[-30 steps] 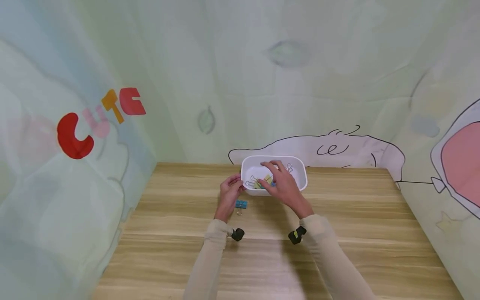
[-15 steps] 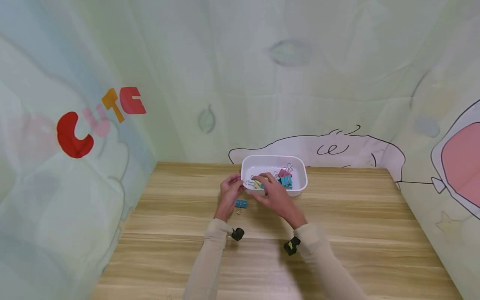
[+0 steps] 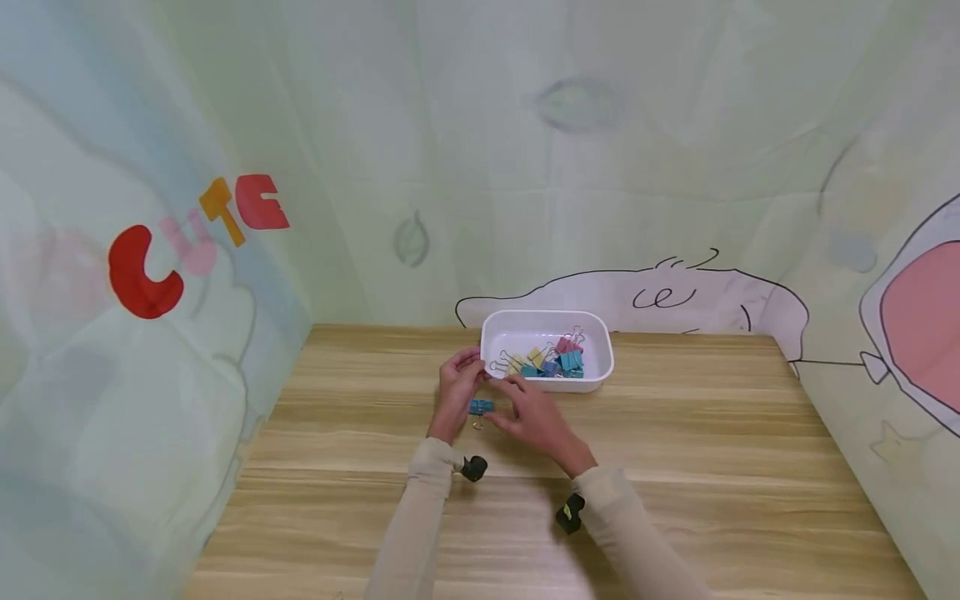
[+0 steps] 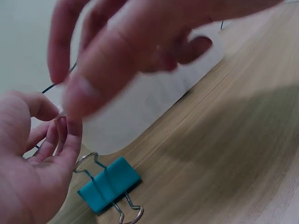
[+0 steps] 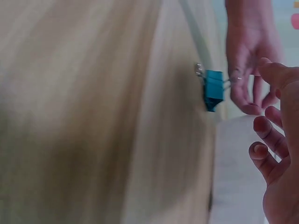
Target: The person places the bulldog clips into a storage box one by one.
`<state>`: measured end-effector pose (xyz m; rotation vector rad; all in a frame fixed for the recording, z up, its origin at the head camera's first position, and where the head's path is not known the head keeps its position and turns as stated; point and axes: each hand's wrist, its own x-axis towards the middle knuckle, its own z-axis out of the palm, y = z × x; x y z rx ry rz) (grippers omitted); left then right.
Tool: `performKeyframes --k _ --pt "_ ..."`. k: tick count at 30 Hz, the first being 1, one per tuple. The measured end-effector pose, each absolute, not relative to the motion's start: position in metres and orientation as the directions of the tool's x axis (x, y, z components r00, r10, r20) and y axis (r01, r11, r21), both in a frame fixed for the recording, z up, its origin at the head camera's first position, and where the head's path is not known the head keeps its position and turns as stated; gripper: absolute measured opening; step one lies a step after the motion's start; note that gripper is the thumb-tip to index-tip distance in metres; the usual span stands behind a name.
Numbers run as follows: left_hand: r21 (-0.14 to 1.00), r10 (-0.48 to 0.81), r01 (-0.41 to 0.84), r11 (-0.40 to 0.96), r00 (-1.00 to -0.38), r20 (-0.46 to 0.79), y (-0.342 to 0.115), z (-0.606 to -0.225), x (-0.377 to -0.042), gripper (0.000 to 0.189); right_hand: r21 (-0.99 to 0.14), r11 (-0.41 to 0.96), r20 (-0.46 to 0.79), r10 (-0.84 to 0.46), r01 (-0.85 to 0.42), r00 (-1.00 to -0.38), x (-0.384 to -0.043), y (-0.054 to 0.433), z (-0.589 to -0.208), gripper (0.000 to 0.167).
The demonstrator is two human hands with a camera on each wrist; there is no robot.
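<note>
A white plastic bin [image 3: 594, 384] stands at the back of the table, with several binder clips inside. At its left front corner my left hand [image 3: 454, 393] pinches the rim between thumb and fingers. A teal binder clip [image 3: 482, 407] lies on the table just in front of that corner, its wire handles spread to both sides in the left wrist view. Close to the clip is my right hand [image 3: 538, 423], fingers parted and slightly bent, with nothing held between them. In the right wrist view the fingers appear apart from the teal clip [image 5: 214, 87].
In the bin lie teal clips [image 3: 571, 361], yellow clips [image 3: 535, 357] and a pink clip [image 3: 563, 344], some with handles sticking up. The wooden table [image 3: 697, 467] meets a printed curtain [image 3: 360, 208] at the back and sides.
My right hand has moved out of the bin, leftward and toward the front, to beside the teal binder clip on the table. The left hand has stayed at the rim.
</note>
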<state>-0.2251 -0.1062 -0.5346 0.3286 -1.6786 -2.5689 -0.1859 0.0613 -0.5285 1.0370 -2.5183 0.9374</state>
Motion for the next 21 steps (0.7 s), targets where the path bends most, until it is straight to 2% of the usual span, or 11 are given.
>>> performKeyframes --k 10,17,21 --pt "0.914 -0.158 -0.067 -0.401 -0.977 -0.141 -0.106 -0.534 -0.226 0.037 -0.491 0.565 0.390 -0.538 -0.663 -0.747 -0.184 0.055 -0.551 0.043" --pt "0.907 -0.156 -0.079 -0.414 -0.975 -0.157 -0.107 -0.535 -0.228 0.037 -0.506 0.611 0.291 -0.543 -0.608 -0.788 -0.185 0.052 -0.558 0.042" --pt "0.905 -0.163 -0.089 -0.415 -0.972 -0.170 -0.107 -0.534 -0.227 0.036 -0.493 0.624 0.285 -0.542 -0.606 -0.790 -0.184 0.049 -0.559 0.039"
